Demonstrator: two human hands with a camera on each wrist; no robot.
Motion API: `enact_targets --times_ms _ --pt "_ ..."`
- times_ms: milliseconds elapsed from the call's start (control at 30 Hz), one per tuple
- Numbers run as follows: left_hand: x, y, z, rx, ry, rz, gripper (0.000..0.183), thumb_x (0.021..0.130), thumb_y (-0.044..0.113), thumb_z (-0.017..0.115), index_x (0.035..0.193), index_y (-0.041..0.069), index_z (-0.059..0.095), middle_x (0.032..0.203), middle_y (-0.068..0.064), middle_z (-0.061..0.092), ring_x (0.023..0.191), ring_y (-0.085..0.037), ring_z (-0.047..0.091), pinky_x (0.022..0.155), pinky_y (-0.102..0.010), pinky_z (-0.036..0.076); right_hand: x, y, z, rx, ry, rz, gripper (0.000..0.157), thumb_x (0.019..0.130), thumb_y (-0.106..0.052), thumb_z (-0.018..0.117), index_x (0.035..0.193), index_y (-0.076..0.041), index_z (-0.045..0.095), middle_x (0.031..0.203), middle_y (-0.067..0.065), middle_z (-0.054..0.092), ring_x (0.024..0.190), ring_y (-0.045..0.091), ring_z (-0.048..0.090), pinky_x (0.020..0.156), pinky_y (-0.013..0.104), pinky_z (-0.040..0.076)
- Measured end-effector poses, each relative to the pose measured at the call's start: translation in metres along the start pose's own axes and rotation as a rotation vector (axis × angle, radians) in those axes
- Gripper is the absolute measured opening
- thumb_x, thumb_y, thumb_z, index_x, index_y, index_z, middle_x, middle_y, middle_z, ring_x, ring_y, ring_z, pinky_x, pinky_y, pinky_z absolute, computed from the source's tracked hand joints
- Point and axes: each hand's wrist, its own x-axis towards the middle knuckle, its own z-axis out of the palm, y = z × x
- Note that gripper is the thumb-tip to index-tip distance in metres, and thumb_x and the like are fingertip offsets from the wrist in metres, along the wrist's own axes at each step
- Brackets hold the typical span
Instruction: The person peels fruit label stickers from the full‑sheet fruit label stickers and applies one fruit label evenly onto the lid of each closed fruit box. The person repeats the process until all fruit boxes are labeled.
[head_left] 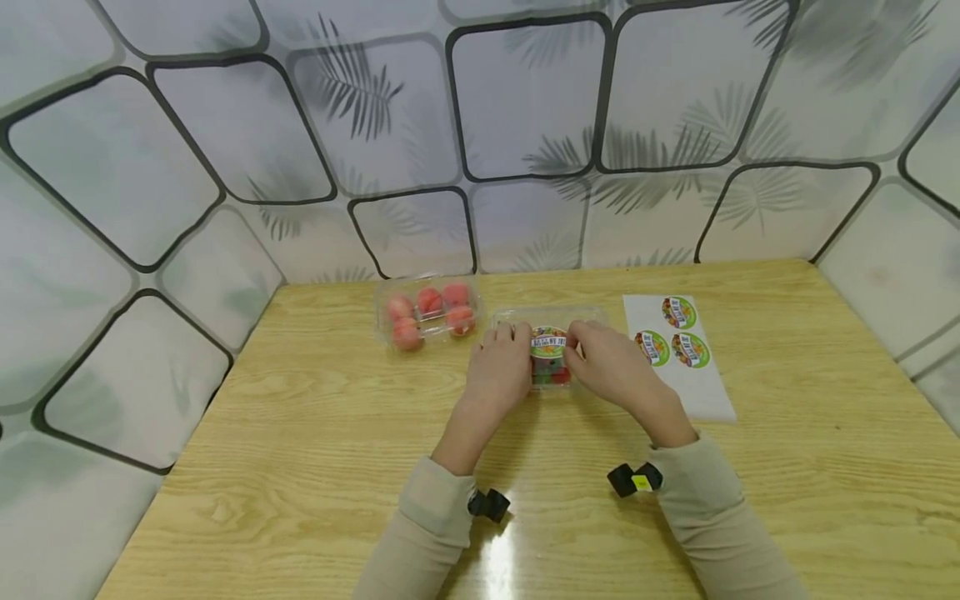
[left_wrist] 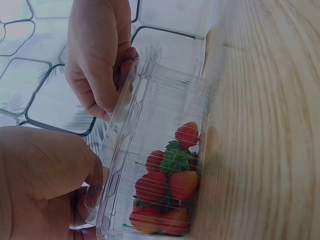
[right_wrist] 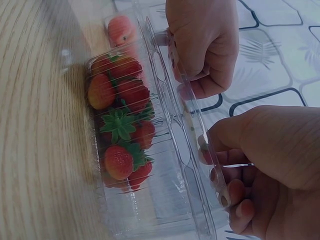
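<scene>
A clear plastic clamshell box (head_left: 551,385) with several strawberries (left_wrist: 151,186) in it stands on the wooden table, its lid down. On top of the lid lies an oval fruit sticker (head_left: 549,342), between the two hands. At its right edge, the right hand (head_left: 611,358) pinches it with thumb and forefinger, other fingertips touching the lid in the right wrist view. My left hand (head_left: 501,362) rests on the lid's left part, thumb side toward the sticker; whether it grips the sticker's edge is hidden. Both hands' fingers are bent downward.
Behind and left stands another clear clamshell box (head_left: 382,321) holding several peaches (head_left: 430,302). Right of the strawberry box lies a white sheet (head_left: 701,396) bearing three round stickers (head_left: 690,350). A patterned wall covering (head_left: 525,100) borders the table (head_left: 300,467).
</scene>
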Motion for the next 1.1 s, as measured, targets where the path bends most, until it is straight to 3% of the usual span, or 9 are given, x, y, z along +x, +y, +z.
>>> enact_targets --times_ms 533,833,1100 --pt "0.0 -0.006 -0.004 -0.033 -0.031 0.015 0.023 0.1 0.019 0.056 0.12 0.008 0.055 0.107 -0.012 0.058 0.094 -0.027 0.059 0.075 -0.042 0.054 -0.002 -0.002 -0.005 0.017 -0.036 -0.006 0.013 0.098 -0.014 0.055 0.096 -0.005 0.064 0.079 0.003 0.058 0.061 0.015 0.048 0.055 0.03 0.04" --pt "-0.002 -0.009 -0.01 -0.04 0.007 0.042 0.015 0.099 0.018 0.058 0.109 0.007 0.059 0.099 -0.011 0.057 0.089 -0.024 0.059 0.069 -0.038 0.054 -0.006 -0.003 -0.014 0.097 -0.035 -0.034 0.013 0.098 -0.013 0.055 0.098 -0.005 0.065 0.075 0.002 0.056 0.061 0.015 0.046 0.055 0.031 0.039" --pt "-0.005 -0.008 -0.013 -0.017 0.025 0.08 0.017 0.099 0.017 0.055 0.11 0.005 0.059 0.099 -0.012 0.057 0.085 -0.026 0.059 0.067 -0.038 0.054 -0.009 0.006 -0.023 0.13 -0.014 -0.021 0.016 0.1 -0.013 0.055 0.103 -0.003 0.066 0.082 0.004 0.06 0.065 0.016 0.048 0.058 0.032 0.041"
